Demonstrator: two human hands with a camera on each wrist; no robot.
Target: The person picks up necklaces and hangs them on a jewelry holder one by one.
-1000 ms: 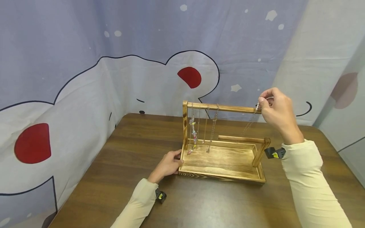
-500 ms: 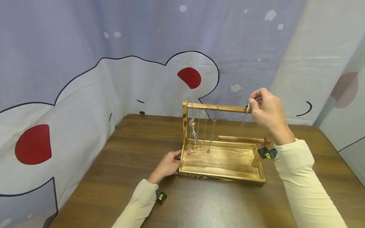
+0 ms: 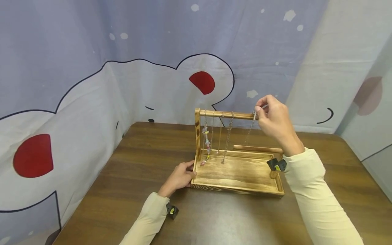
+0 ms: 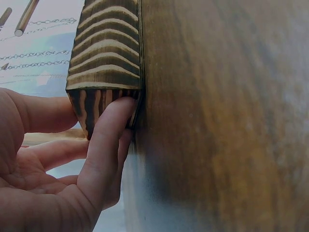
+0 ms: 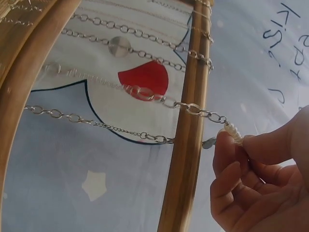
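Observation:
A wooden jewelry stand (image 3: pixel 197 136) with a shallow tray (image 3: pixel 235 175) stands on the table. My left hand (image 3: pixel 177 176) grips the tray's left end, thumb over the rim; its fingers (image 4: pixel 104 145) lie against the striped end in the left wrist view. At the upper bar (image 3: pixel 243 115), my right hand (image 3: pixel 274 119) pinches a silver chain necklace (image 5: pixel 193 108) between thumb and fingertips, at a pale beaded piece. Both strands of this necklace cross the bar and hang down. Further left hang a colourful beaded necklace (image 3: pixel 207 141), a thin gold chain (image 3: pixel 220 136) and a linked silver chain (image 3: pixel 228 136).
A lower wooden bar (image 3: pixel 257 149) runs behind the tray, its right end covered by my right wrist. The brown table (image 3: pixel 147 146) extends around the stand. A printed curtain (image 3: pixel 147 88) closes off the back and sides.
My right hand has moved left along the upper bar with the silver chain necklace in its pinch. The left hand keeps its grip on the tray's end.

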